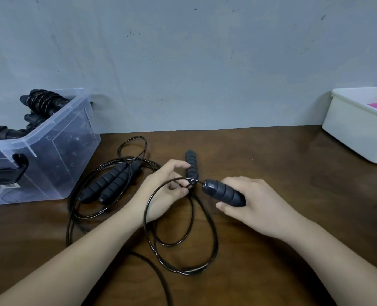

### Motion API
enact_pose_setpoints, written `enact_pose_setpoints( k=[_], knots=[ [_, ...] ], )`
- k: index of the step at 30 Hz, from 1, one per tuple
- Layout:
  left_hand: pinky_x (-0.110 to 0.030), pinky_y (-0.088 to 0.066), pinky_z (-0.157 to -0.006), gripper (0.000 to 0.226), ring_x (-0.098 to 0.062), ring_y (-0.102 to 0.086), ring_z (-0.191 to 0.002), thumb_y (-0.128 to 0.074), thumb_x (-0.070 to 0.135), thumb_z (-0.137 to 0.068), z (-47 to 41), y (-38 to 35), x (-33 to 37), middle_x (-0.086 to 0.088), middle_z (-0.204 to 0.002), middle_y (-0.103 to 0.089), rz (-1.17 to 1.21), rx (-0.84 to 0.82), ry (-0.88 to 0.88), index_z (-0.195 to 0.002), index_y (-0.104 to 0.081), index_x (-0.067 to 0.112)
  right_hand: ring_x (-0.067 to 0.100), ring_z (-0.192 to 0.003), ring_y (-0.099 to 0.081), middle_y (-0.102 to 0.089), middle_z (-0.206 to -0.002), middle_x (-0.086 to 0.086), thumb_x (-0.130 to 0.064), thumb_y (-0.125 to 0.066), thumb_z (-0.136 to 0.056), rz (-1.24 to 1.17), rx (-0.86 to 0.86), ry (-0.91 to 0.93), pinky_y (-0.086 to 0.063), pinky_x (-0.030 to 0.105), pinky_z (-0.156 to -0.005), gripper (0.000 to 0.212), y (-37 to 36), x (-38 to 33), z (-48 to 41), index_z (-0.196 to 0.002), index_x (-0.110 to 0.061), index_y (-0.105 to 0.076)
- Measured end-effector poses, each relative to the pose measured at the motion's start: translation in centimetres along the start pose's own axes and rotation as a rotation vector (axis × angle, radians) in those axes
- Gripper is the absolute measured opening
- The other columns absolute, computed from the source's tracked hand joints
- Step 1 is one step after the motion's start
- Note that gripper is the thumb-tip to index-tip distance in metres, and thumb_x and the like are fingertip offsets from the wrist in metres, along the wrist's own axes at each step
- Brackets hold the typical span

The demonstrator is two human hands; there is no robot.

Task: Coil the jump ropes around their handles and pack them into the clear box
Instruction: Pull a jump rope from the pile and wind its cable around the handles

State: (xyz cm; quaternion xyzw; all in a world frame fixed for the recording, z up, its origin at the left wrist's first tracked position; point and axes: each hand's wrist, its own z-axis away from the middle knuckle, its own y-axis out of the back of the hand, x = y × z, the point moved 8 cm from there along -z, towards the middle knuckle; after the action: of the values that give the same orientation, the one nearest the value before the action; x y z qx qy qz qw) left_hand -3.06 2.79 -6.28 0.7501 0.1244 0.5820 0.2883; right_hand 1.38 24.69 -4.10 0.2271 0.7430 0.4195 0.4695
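A brown wooden table (315, 184) is spread across the lower frame. At left, a clear plastic box (57, 164) is stacked with coiled ropes (44, 102) (black, ribbed). Thin glossy cord (214, 239) is looped at centre. A ribbed foam handle (225, 192) is gripped by the right hand (256, 206); the cord is pinched by the left hand (163, 191).

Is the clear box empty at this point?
No, several coiled black jump ropes already lie inside the clear box, some sticking up above its rim.
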Motion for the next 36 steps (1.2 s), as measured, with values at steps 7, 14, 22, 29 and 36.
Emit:
enact_pose_setpoints(
  k=[7,14,22,29,36],
  knots=[
    [-0.023,-0.051,-0.078,0.045,-0.019,-0.069,-0.102,-0.073,0.015,-0.097,0.2,-1.7,1.2,-0.012,-0.125,-0.074,0.547,-0.252,0.015,-0.140,-0.067,0.026,0.015,-0.145,-0.036,-0.035,-0.164,-0.011,-0.049,-0.070,-0.099,0.366,0.066,0.068,-0.038,0.042,-0.118,0.084,1.5,1.7,-0.4,-0.167,-0.053,-0.021],
    [-0.028,-0.051,-0.083,0.030,-0.023,-0.068,-0.106,-0.061,0.009,-0.105,0.7,-2.1,0.5,-0.017,-0.122,-0.074,0.576,-0.327,0.194,-0.130,-0.075,0.016,0.002,-0.160,-0.013,-0.025,-0.173,-0.023,-0.062,-0.062,-0.100,0.288,-0.118,0.037,-0.019,0.037,-0.130,0.083,-0.1,2.9,-0.8,-0.165,-0.059,-0.010],
    [-0.024,-0.044,-0.054,0.047,-0.019,-0.064,-0.076,-0.062,0.056,-0.100,1.5,-2.1,-0.5,-0.013,-0.117,-0.077,0.458,-0.328,0.420,-0.129,-0.070,0.020,0.002,-0.146,-0.034,-0.041,-0.159,-0.025,-0.095,-0.043,-0.087,0.291,-0.221,0.033,-0.029,0.035,-0.122,0.093,-2.3,3.5,-1.6,-0.166,-0.049,-0.026],
    [-0.023,-0.046,-0.060,0.018,-0.005,-0.051,-0.059,-0.074,0.045,-0.097,1.0,-0.9,0.2,0.011,-0.073,-0.061,0.130,-0.221,0.222,-0.108,-0.079,0.031,0.004,-0.107,-0.046,-0.043,-0.114,-0.021,-0.099,-0.045,-0.081,0.328,-0.181,0.020,-0.045,0.025,-0.093,0.095,-2.0,2.7,-1.4,-0.159,-0.044,-0.041],
    [-0.027,-0.044,-0.062,0.022,-0.011,-0.048,-0.062,-0.071,0.053,-0.095,1.0,0.7,2.2,0.000,-0.069,-0.052,-0.026,-0.286,0.013,-0.099,-0.079,0.032,0.006,-0.090,-0.063,-0.064,-0.100,-0.018,-0.090,-0.066,-0.076,0.088,-0.109,-0.046,-0.057,0.029,-0.075,0.060,0.0,1.5,-0.1,-0.109,-0.040,-0.063]
  ],
)
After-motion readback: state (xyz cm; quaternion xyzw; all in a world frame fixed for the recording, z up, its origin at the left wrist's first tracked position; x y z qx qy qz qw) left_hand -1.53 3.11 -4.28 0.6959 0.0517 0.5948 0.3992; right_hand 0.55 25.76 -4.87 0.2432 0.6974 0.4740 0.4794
